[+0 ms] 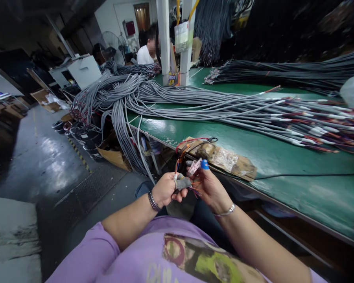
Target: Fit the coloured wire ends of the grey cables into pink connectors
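My left hand (167,189) is closed around the end of a grey cable, low in front of my body at the table edge. A grey wrapping covers its thumb (183,183). Thin orange and purple wires (196,189) fan out between my two hands. My right hand (210,188) is curled close beside them, with a blue covering (204,164) on one fingertip. At its fingers is a small pinkish-white piece (194,167) whose kind I cannot make out. Just beyond, a taped wooden board (231,160) with red, orange and black leads lies along the edge.
A long bundle of grey cables (194,100) crosses the green table (286,169), some hanging over its left edge. Black cables (283,70) lie farther back. A white post (164,43) stands behind, with a person (146,53) beyond it. An open cardboard box (113,153) sits below left.
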`<state>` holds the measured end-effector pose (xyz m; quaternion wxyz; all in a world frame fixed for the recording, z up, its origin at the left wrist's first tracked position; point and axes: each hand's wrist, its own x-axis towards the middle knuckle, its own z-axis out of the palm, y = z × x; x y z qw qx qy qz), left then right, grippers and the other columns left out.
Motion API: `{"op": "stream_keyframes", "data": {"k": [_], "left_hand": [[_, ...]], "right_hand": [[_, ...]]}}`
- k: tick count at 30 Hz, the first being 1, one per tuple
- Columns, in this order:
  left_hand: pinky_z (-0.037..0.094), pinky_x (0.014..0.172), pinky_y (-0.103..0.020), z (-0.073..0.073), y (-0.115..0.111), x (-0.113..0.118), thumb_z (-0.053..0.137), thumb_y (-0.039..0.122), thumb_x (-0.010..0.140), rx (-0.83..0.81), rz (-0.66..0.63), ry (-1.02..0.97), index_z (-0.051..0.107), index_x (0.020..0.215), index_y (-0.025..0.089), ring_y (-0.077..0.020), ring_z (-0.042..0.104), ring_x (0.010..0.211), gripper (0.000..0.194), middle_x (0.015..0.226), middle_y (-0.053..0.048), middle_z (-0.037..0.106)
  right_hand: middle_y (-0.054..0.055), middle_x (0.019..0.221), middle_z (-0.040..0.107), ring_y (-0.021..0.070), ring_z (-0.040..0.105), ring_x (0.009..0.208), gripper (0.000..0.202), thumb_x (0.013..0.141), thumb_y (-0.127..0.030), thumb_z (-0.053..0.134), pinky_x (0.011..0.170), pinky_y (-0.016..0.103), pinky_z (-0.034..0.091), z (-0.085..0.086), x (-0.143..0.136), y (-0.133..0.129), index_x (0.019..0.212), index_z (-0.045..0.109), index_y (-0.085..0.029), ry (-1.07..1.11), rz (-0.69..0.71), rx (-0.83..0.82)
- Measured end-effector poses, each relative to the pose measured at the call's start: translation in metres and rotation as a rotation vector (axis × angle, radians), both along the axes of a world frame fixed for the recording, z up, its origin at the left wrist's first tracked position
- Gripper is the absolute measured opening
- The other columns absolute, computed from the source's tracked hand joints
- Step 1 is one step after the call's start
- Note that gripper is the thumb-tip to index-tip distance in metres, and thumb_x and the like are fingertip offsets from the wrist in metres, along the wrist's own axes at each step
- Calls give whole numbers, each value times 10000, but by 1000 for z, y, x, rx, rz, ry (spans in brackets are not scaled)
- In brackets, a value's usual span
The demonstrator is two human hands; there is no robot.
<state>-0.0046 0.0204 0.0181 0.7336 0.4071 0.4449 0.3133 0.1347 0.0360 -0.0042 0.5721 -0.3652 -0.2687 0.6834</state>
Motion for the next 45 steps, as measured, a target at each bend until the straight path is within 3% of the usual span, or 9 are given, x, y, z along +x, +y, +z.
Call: {"op": "stream_keyframes", "data": {"k": [8,14,23,28,32,45], "left_hand": [[190,289,-171,2,-14,-3,718,416,613,35,41,-7,510,652,156,-66,451,289,336,469,17,573],[164,305,-176,-2,-28,7,711,466,649,116,168,-53,485,661,159,-60,457,303,382,474,21,572],[171,314,-174,-3,-29,14,691,498,677,123,297,-79,478,692,165,-54,450,305,396,491,24,586],[169,311,-170,-1,-25,16,691,474,681,126,308,-103,494,703,163,-56,452,303,369,485,26,584],[167,307,-170,-4,-23,17,694,456,676,119,306,-100,480,682,165,-56,452,300,361,482,27,585],[169,309,-170,-6,-31,11,696,435,685,140,276,-84,482,674,163,-56,454,303,346,480,23,586]], "right_hand": [[24,758,646,134,546,593,466,736,-688,574,572,277,482,4,7,-7,749,657,-230,110,87,-55],[-18,676,581,101,503,572,282,680,-458,763,566,232,473,7,5,-8,732,654,-202,87,36,-14],[20,714,663,123,557,553,387,715,-572,694,516,251,497,-6,5,-4,807,680,-197,153,53,-45],[16,709,702,127,598,553,398,648,-578,747,548,260,536,-12,3,5,761,691,-200,240,93,-100],[-10,694,708,116,618,580,355,619,-522,795,584,233,543,-10,0,8,739,684,-208,307,26,-125],[18,788,689,117,581,578,458,711,-661,632,529,242,513,-8,7,-2,843,671,-224,302,151,-46]]}}
